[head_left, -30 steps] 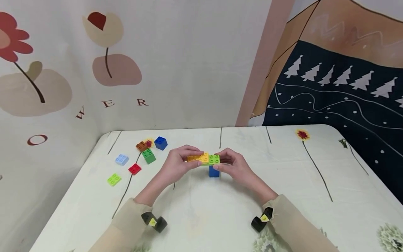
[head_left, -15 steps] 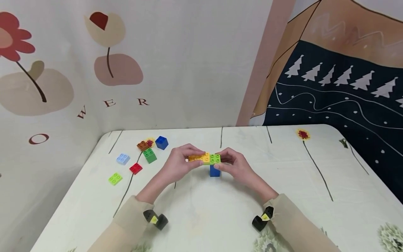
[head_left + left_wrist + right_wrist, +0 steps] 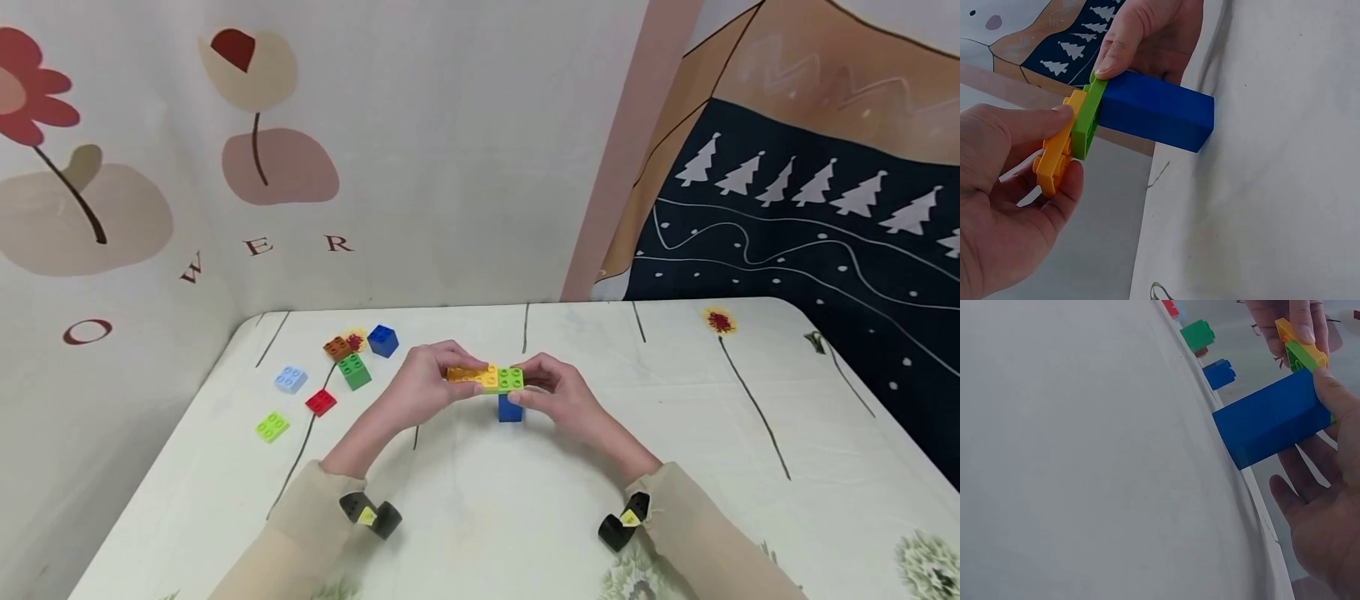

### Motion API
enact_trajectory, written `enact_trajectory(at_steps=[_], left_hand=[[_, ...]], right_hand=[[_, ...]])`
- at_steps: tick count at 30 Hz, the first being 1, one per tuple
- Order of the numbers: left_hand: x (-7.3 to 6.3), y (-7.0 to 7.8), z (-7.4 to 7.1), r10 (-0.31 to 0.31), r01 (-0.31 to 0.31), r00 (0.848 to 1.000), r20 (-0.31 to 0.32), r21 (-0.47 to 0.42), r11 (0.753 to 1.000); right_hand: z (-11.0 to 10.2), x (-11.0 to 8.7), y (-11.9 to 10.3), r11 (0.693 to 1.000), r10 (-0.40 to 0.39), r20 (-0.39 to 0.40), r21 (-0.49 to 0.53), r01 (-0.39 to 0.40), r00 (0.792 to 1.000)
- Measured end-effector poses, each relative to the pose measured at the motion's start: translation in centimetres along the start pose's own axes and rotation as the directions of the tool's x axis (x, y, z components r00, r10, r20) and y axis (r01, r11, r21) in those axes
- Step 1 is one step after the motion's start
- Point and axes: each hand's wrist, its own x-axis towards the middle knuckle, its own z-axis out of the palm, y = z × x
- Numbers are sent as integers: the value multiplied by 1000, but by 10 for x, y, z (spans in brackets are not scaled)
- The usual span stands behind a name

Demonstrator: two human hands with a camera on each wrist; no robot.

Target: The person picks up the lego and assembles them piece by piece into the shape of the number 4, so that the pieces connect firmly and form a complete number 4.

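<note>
A tower of blue bricks (image 3: 510, 409) stands upright on the table, two high by the seam in the right wrist view. Across its top lies a thin lime-green brick (image 3: 1087, 119), which sticks out to the left. A flat yellow brick (image 3: 1055, 150) sits on that overhanging part and reaches further left. My left hand (image 3: 422, 385) pinches the yellow brick between thumb and fingers. At the other end, my right hand (image 3: 564, 398) grips the lime-green brick, its thumb (image 3: 1334, 394) near the seam with the blue. Fingers hide part of the yellow brick in the head view.
Loose bricks lie at the left back of the table: blue (image 3: 383, 341), brown (image 3: 337, 348), green (image 3: 354, 372), light blue (image 3: 291, 380), red (image 3: 321, 403) and lime-green (image 3: 272, 427). A printed curtain (image 3: 450, 167) hangs behind the table.
Both hands keep their hold on the bricks in nearly the same place. The head view shifts only slightly.
</note>
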Motion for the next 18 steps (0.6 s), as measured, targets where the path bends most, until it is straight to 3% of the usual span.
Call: enact_trajectory(at_steps=[11,18], left_hand=[[1,-13,4,19,-19,1000,-3,-87,996],[3,-12,7,-5,2,1000,-22,-138,990]], right_hand=[[-3,0,-1,1000,15,3,-16,-15,1000],[-3,1,0,1000,6,5,-23,-6,1000]])
